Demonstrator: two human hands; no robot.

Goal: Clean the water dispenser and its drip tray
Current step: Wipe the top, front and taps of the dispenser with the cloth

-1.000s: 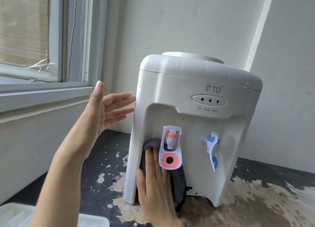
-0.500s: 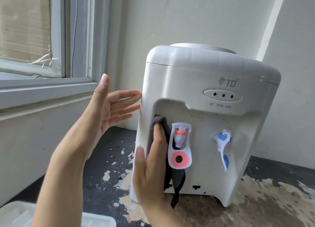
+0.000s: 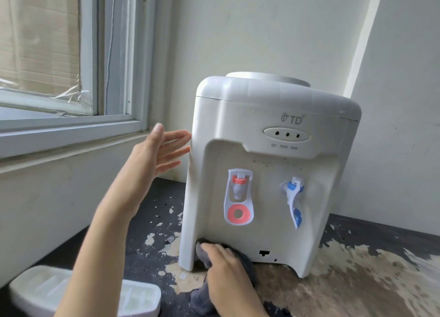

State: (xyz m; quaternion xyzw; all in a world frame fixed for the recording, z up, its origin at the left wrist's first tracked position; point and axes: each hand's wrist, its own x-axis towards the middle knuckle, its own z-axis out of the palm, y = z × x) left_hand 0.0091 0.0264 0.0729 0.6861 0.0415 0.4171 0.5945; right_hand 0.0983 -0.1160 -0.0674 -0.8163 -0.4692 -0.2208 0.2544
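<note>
The water dispenser (image 3: 269,169) stands on the peeling surface (image 3: 357,281). The left hand (image 3: 154,157), fingers flat and straight, steadies its side. The right hand (image 3: 228,271) presses a grey cloth (image 3: 204,297) low on its front. The drip tray (image 3: 90,295) waits nearby.

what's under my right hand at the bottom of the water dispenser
A grey cloth lies under your right hand, pressed against the dispenser. The surface beneath the cloth is covered.

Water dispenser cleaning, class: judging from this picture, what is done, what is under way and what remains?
Done: hard to tell; nothing looks plainly finished. In hand: the right hand presses a grey cloth against the bottom of the water dispenser recess, while the left hand steadies its side. Left: dark specks above the taps, and the drip tray lying apart on the counter.
</note>
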